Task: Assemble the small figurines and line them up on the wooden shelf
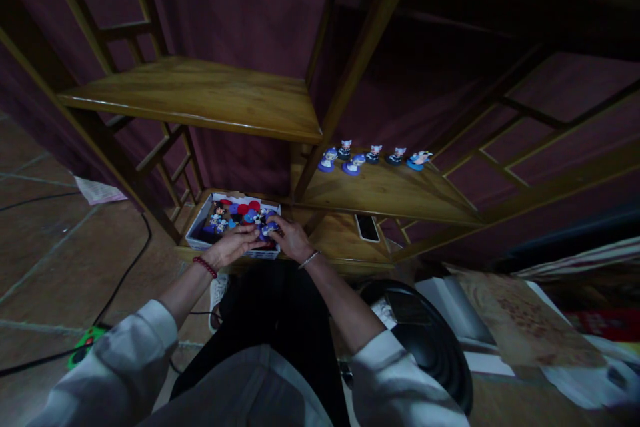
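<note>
A small purple-and-white figurine (267,229) is held over the near right part of a white box (274,254). My right hand (293,238) pinches it from the right. Fingers of my left hand (234,245) are closed against its lower left side; their tips are partly hidden. Inside the box lie more figurines (219,217), along with red discs (254,206) and blue and purple pieces. Some of these are too small and dark to make out.
The box stands on the lowest board of a wooden shelf unit (200,90). Several figurines stand on the middle right shelf (380,197). A phone (367,227) lies on the lower board. A black round stool (440,347) and cardboard (520,313) are at right; a cable (135,267) crosses the floor at left.
</note>
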A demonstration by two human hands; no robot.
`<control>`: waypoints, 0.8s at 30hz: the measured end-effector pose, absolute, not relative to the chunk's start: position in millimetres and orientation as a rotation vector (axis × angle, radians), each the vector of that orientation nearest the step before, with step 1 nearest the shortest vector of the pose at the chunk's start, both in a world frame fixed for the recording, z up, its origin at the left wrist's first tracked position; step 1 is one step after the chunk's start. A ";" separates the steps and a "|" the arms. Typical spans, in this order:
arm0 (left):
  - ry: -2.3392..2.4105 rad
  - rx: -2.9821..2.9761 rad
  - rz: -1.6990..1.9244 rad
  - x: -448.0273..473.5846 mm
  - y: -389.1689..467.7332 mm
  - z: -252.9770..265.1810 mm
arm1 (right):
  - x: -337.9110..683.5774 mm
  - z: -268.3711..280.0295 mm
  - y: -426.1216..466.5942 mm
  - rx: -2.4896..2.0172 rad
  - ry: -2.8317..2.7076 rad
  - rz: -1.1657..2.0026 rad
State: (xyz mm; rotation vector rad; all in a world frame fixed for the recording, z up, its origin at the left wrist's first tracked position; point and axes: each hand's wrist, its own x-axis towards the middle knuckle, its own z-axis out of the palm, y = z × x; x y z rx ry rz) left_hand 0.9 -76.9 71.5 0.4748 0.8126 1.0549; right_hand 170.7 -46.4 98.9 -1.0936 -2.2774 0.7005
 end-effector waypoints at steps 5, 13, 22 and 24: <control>0.746 0.514 1.033 4.2 -82.0 77.9 | 178.9 114.4 -50.7 -0.916 -2.400 0.632; 0.690 0.568 1.039 13.4 -93.0 93.3 | 190.5 134.8 -54.8 -0.783 -2.499 0.486; 0.676 0.661 1.059 24.7 -101.2 92.1 | 198.3 135.3 -65.6 -0.921 -2.425 0.517; 0.686 0.690 1.046 27.3 -102.2 93.1 | 199.4 136.2 -68.8 -0.983 -2.399 0.528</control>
